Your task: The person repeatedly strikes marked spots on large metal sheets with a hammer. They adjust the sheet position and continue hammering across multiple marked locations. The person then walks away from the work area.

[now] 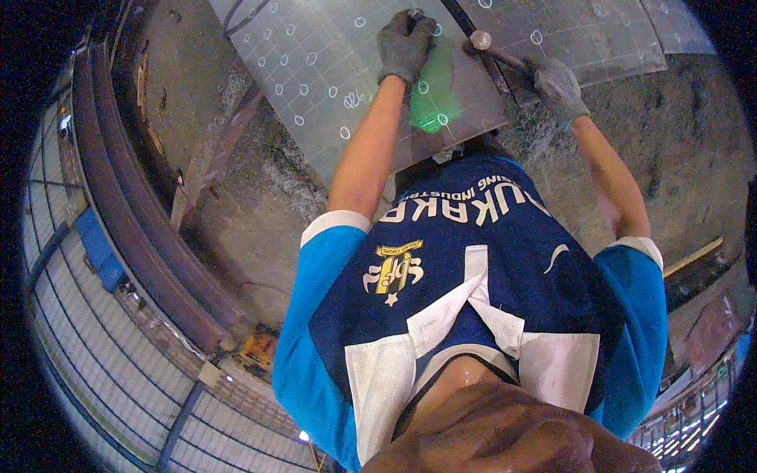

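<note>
A grey metal sheet (315, 71) lies on the floor in front of me, marked with a scribed grid and several white chalk circles. My left hand (404, 47), in a grey glove, is closed around a small dark punch-like tool (415, 14) stood on the sheet's far part. My right hand (558, 85), also gloved, grips the handle of a hammer, and the hammer's head (479, 39) hovers just right of my left hand. A green light patch (434, 98) glows on the sheet below my left hand.
A second marked sheet (583, 35) lies to the upper right. Long rusty steel beams (150, 229) run along the left, over rough concrete floor (260, 229). A yellow object (256, 348) and a blue box (98, 248) sit at the left near ribbed panelling.
</note>
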The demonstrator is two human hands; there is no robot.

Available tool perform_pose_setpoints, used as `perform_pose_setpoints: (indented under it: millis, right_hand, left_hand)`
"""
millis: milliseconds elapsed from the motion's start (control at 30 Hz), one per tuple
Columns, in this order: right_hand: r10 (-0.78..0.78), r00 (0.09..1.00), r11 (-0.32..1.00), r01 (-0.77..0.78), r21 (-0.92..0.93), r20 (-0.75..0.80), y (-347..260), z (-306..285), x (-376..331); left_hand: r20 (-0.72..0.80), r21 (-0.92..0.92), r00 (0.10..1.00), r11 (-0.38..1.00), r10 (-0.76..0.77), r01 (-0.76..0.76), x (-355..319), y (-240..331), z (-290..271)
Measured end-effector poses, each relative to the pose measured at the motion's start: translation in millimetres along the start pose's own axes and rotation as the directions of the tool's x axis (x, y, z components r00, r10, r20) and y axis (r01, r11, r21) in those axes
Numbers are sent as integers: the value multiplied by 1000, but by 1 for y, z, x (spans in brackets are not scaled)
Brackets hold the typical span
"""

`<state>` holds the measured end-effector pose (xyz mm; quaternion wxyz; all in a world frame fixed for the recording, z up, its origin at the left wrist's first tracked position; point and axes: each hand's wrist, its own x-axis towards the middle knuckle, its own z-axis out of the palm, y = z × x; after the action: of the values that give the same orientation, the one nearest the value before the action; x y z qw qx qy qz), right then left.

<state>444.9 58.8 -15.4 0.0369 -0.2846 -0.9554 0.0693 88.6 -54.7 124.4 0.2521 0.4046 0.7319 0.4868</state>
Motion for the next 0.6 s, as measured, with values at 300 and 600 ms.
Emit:
perform_pose_setpoints:
  millis: [300,600]
  right_hand:
    - [76,965,996,-86,28,251,-24,-53,39]
    - [75,990,990,-88,112,116,-13,-46,28]
  left_hand:
    - [-22,173,997,982,-78,81,-4,6,-5]
    - [42,76,991,989,-129,126,1,0,2]
